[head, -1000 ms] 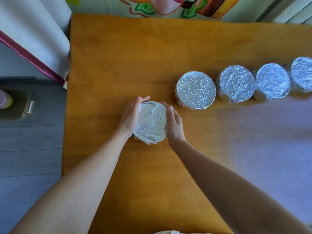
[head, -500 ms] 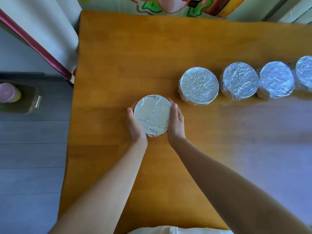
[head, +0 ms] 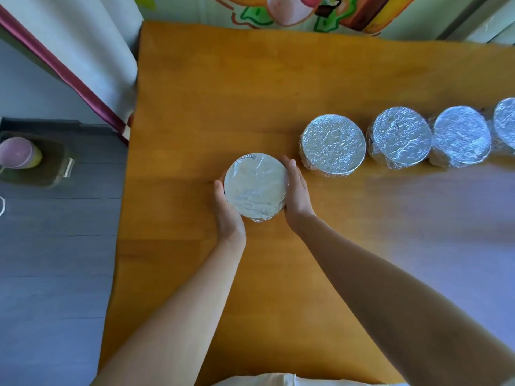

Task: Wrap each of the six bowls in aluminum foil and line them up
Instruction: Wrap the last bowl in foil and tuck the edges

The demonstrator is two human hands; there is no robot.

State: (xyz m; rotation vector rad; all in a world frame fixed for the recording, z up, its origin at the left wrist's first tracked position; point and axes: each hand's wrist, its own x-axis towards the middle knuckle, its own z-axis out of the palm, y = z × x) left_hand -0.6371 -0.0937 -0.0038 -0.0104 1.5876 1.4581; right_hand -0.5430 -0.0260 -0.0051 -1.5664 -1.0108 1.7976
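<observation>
Five foil-covered bowls in view, so wrapping looks nearly done; the step in hand is prob. setting this one onto the line. No sixth bowl shows, so can't tell if it's wrapped or where it is.

L to R: left hand [head: 227,215] cups the near-left side of the held bowl [head: 255,186], thumb up along the rim, fingers curled round & mostly hidden underneath. The held bowl sits over the middle of the table [head: 209,93], foil top flat & facing up. Can't tell if its base touches the wood. Right hand [head: 298,195] clasps the opposite side, thumb pointing away from the body, palm pressed to the foil wall. Both forearms reach in from the bottom edge, wrists about level.

Further right is the row of wrapped bowls [head: 401,137], four seen, close together. The end bowl [head: 333,144] lies just beside the right thumb, a bit farther back.

Next move, I'd say, needs a short shift back & right, then a gentle set-down near the end bowl w/o denting the foil.
</observation>
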